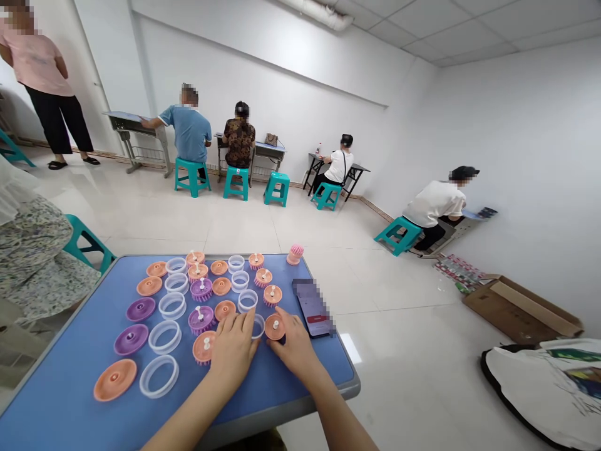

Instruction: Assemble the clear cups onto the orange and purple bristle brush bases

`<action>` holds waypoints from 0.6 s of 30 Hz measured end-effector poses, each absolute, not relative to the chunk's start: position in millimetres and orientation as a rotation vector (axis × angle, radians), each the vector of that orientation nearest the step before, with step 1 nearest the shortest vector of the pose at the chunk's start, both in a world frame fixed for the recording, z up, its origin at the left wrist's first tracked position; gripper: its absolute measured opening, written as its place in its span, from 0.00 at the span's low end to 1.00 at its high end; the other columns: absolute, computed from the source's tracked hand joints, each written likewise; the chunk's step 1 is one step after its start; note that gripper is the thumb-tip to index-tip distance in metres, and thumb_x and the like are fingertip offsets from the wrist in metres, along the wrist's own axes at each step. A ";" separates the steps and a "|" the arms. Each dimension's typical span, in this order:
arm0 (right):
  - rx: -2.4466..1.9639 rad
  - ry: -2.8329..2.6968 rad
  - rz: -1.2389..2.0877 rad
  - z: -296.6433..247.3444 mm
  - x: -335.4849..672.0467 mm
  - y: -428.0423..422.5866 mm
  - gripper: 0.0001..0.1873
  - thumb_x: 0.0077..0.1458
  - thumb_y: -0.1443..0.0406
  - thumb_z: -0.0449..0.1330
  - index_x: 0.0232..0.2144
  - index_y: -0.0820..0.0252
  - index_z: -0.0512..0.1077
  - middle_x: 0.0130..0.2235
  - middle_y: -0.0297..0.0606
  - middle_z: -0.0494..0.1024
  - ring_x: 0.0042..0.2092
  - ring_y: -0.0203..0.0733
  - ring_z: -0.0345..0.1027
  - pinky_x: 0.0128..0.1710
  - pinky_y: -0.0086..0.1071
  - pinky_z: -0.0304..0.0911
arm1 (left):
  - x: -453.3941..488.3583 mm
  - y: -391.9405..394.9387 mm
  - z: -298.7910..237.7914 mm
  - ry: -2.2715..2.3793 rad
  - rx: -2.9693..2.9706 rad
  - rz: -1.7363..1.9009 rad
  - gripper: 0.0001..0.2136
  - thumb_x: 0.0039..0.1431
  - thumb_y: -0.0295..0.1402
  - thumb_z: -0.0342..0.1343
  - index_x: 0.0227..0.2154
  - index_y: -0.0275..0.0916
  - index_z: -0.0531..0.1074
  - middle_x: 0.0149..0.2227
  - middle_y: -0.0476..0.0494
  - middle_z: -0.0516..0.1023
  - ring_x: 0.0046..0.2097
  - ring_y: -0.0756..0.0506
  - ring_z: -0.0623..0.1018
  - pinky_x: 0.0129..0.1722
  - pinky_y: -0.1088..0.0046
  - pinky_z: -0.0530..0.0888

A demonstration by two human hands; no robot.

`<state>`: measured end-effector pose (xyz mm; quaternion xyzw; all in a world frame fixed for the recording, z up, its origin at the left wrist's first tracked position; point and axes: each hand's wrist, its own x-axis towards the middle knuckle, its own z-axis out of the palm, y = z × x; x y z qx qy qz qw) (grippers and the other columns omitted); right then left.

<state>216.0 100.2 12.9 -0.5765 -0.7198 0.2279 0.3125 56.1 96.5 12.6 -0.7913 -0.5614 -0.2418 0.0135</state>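
Note:
My left hand [233, 351] rests low over the blue table, its thumb and index finger around the left side of a clear plastic ring [258, 326]. Its other fingers partly cover what lies beneath them. With thumb and index finger, my right hand [295, 343] grips an orange round brush head [275, 327] beside that ring. Just left of my left hand is another orange brush head [203, 347] with a white pin. An orange disc [225, 310] lies beyond the fingers. Purple brush heads [201, 319] and more clear rings [165, 337] stand in rows.
Orange and purple discs [131, 339] line the table's left side. A phone [313, 308] lies by the right edge, near a pink-bristled assembled brush [295, 254]. A cardboard box [521, 310] and white bag [539, 388] are on the floor. Several people sit at desks beyond.

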 end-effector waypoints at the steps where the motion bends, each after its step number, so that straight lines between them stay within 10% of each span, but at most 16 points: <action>1: -1.507 -1.895 0.605 13.8 215.7 99.5 0.32 0.40 0.71 0.61 0.51 0.60 0.63 0.48 0.44 0.72 0.50 0.52 0.62 0.51 0.47 0.58 | 55.2 97.2 12.0 -1.743 -2.480 -0.782 0.20 0.51 0.24 0.51 0.49 0.34 0.64 0.42 0.35 0.75 0.46 0.35 0.72 0.45 0.55 0.68; 18: -1.120 -1.390 1.090 51.6 206.2 59.9 0.31 0.37 0.68 0.66 0.44 0.54 0.59 0.46 0.42 0.73 0.46 0.46 0.69 0.44 0.38 0.66 | 42.9 70.5 52.6 -1.959 -2.633 -2.336 0.20 0.46 0.32 0.56 0.44 0.41 0.60 0.42 0.43 0.73 0.46 0.43 0.74 0.45 0.66 0.72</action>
